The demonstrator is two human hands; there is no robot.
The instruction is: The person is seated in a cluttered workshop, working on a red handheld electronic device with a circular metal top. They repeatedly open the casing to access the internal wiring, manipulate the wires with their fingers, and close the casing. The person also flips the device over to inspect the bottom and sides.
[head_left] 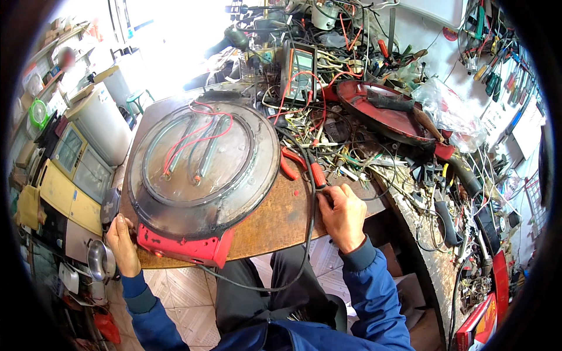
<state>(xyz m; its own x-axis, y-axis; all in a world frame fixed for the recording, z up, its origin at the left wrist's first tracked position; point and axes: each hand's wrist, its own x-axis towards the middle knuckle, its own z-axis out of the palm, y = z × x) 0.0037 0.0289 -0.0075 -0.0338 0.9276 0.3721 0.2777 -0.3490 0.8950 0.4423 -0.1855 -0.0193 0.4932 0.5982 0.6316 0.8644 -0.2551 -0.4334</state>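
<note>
A round metal appliance (234,184) lies upside down on the wooden table, its underside showing two tubular heating elements and red wires (232,126). Its red housing (187,245) faces me at the table's front edge. My left hand (123,245) is at the left end of that housing, fingers bent together; what they grip is hidden. On the right, my right hand (342,217) rests on the tabletop, fingers curled closed, just below a red-and-black handle (317,174). Red-handled pliers (289,164) lie beside it. A black cord (306,251) loops from the appliance past my right hand.
A multimeter (301,69) with red leads stands behind the appliance. Right of it lie a red round lid (380,114), a clear plastic bag (451,111) and tangled wires. A cluttered side bench (421,231) runs along my right. Shelves and a yellow cabinet (64,190) stand left.
</note>
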